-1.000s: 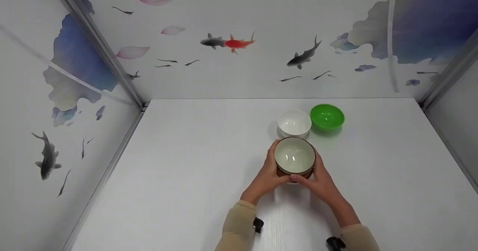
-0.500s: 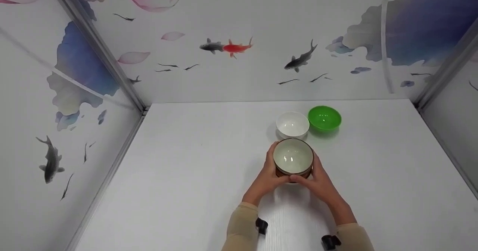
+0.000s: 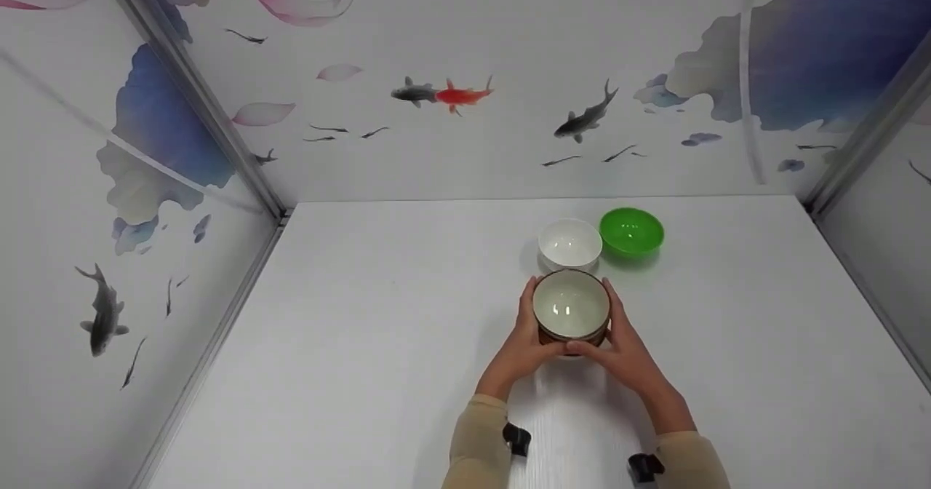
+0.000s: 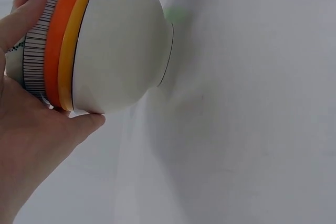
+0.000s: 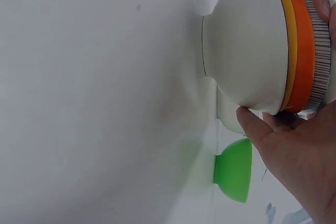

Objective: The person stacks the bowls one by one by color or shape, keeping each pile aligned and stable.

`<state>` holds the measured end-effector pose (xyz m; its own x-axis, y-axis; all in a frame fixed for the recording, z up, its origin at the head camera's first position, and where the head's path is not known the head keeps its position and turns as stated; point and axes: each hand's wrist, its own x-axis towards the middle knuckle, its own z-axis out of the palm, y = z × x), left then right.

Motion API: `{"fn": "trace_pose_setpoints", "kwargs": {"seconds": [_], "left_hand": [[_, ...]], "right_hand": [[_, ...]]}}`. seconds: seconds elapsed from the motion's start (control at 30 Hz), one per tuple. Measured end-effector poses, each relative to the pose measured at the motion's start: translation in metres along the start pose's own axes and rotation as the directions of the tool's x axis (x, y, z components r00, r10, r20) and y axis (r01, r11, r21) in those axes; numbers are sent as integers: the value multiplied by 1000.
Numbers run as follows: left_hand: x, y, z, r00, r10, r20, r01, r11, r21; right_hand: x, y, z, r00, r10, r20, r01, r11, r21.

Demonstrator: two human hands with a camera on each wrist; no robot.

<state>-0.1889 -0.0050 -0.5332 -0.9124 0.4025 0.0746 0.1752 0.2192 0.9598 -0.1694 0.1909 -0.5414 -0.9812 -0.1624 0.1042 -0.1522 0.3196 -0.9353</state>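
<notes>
In the head view, my left hand (image 3: 522, 347) and right hand (image 3: 630, 351) grip a patterned ceramic bowl (image 3: 572, 303) from both sides. The thumbs meet at its near side. Its pale inside faces up. Both wrist views show a pale lower body with yellow, orange and black-striped bands; whether several bowls are nested here I cannot tell. In the left wrist view, the thumb and fingers curl round the banded bowl (image 4: 118, 45). The right wrist view has fingers on the banded bowl (image 5: 247, 45) too. Whether its foot touches the table is unclear.
A white bowl (image 3: 570, 240) sits just behind the held bowl. To its right, a green bowl (image 3: 631, 233) stands close beside it. The white table (image 3: 378, 329) is bordered by painted walls (image 3: 465, 154) at the back and sides.
The head view has shifted slightly. Both hands keep their grip on the patterned bowl, which stays in nearly the same spot; the fingertips show a little more at its sides.
</notes>
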Motion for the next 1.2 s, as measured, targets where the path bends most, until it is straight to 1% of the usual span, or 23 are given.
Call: {"fn": "trace_pose_setpoints", "kwargs": {"seconds": [0.2, 0.3, 0.4, 0.53, 0.63, 0.87, 1.0, 1.2], "left_hand": [[1, -1, -1, 1000, -9, 10, 9, 1000, -19], [2, -2, 0, 1000, 4, 7, -4, 1000, -23], [1, -2, 0, 1000, 19, -2, -19, 999, -38], [-1, -3, -1, 1000, 23, -7, -23, 997, -79], [-1, -3, -1, 1000, 17, -3, -17, 996, -90], [-1, -3, -2, 999, 45, 3, -44, 994, -104], [1, -4, -1, 999, 50, 15, -48, 994, -102], [3, -4, 1, 999, 41, 19, -39, 994, -98]], "right_hand": [[-2, -1, 1, 1000, -14, -11, 13, 1000, -21], [-1, 0, 1, 999, -29, -30, 28, 999, -37], [0, 1, 1, 999, -32, -34, 31, 999, -41], [1, 2, 3, 999, -28, -19, 28, 999, -22], [1, 2, 4, 999, -31, -13, 31, 999, -9], [2, 1, 3, 999, -30, -12, 30, 1000, 6], [3, -1, -1, 1000, -18, 6, 18, 1000, 25], [3, -1, -4, 1000, 4, 19, -4, 1000, 23]]}}
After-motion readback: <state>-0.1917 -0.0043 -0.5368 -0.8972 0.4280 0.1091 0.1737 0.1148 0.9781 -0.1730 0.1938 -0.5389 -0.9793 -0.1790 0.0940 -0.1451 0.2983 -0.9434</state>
